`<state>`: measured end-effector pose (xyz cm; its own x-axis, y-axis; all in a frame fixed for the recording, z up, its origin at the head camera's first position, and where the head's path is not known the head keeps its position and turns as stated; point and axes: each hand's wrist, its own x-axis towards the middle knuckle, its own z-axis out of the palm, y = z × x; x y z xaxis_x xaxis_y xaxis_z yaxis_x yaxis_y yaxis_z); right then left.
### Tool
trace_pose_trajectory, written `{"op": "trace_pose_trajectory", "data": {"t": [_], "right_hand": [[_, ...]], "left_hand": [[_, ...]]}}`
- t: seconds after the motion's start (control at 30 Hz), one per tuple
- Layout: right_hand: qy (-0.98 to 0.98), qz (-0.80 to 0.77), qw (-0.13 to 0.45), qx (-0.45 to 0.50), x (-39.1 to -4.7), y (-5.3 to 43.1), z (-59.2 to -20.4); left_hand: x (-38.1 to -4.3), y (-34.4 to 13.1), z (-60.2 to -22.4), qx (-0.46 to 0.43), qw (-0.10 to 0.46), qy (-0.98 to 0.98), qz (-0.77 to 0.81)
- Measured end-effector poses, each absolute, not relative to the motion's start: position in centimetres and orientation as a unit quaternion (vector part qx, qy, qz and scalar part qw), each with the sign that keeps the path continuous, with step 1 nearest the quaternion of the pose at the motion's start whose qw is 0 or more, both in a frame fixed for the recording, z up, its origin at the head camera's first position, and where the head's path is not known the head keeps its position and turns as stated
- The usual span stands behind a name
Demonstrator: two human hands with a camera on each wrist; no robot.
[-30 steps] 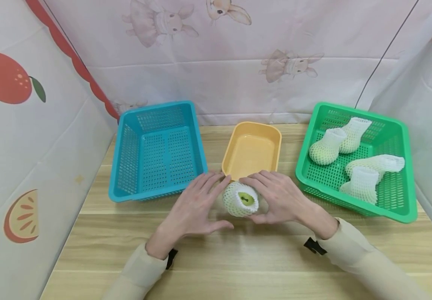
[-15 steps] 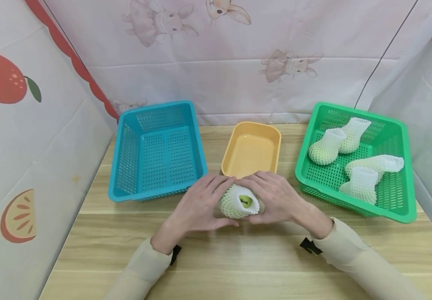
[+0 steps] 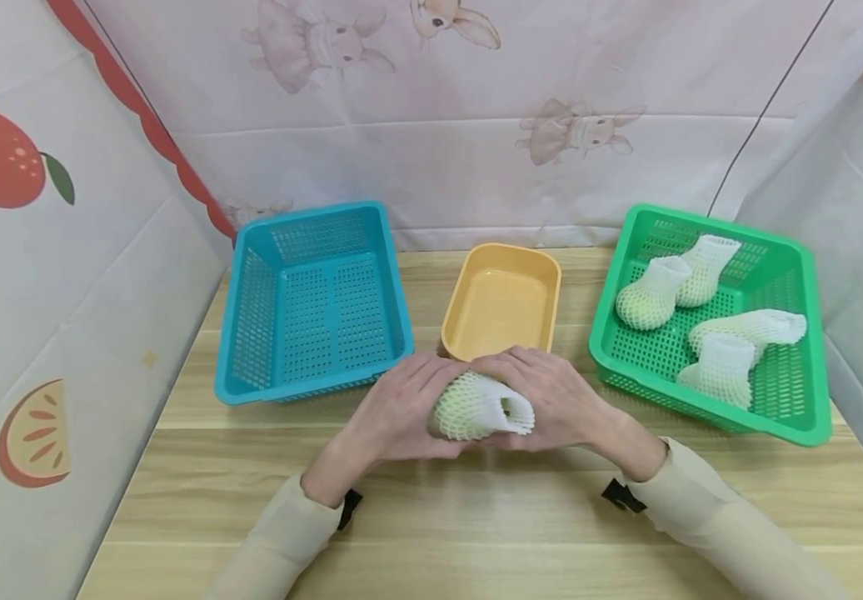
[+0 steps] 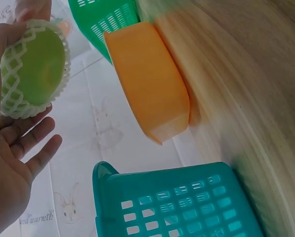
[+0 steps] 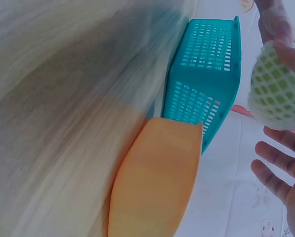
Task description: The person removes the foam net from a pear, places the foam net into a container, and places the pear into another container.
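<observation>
A smooth green fruit (image 4: 41, 69) sits inside a white foam net sleeve (image 3: 469, 408), held up over the table between both hands. My left hand (image 3: 401, 408) grips it from the left, thumb on the near side. On the other side my right hand (image 3: 555, 400) holds the sleeve. The sleeve's open end tilts to the right in the head view and hides most of the fruit's top. Below, in the left wrist view, the fruit's rounded end shows bare through the net. In the right wrist view, the netted fruit (image 5: 275, 91) lies against the thumb, some fingers spread.
Just beyond the hands is a yellow tray (image 3: 502, 300) with nothing in it. A blue basket (image 3: 311, 392), also without contents, stands at the left. The green basket (image 3: 806, 425) at the right holds several sleeved fruits (image 3: 649, 300). A printed curtain (image 3: 446, 183) closes off the back.
My left hand has come in from beside the fruit and closed on it. The fruit has tipped, so its sleeve opening now leans right and the stem is hidden.
</observation>
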<state>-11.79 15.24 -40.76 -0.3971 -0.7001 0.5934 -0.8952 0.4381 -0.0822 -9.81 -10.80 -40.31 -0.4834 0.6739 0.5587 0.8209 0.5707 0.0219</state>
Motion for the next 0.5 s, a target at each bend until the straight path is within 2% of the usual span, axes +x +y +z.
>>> {"op": "trace_pose_trajectory", "data": {"t": [0.23, 0.5], "right_hand": [[-0.834, 0.189, 0.226, 0.467, -11.4, 16.6, -39.6], [-0.858, 0.168, 0.195, 0.444, -10.6, 17.3, -37.6]], "left_hand": [[-9.9, -11.0, -40.2, -0.428, 0.281, -0.854, -0.097], [-9.9, -11.3, -39.8, -0.409, 0.288, -0.865, -0.025]]}}
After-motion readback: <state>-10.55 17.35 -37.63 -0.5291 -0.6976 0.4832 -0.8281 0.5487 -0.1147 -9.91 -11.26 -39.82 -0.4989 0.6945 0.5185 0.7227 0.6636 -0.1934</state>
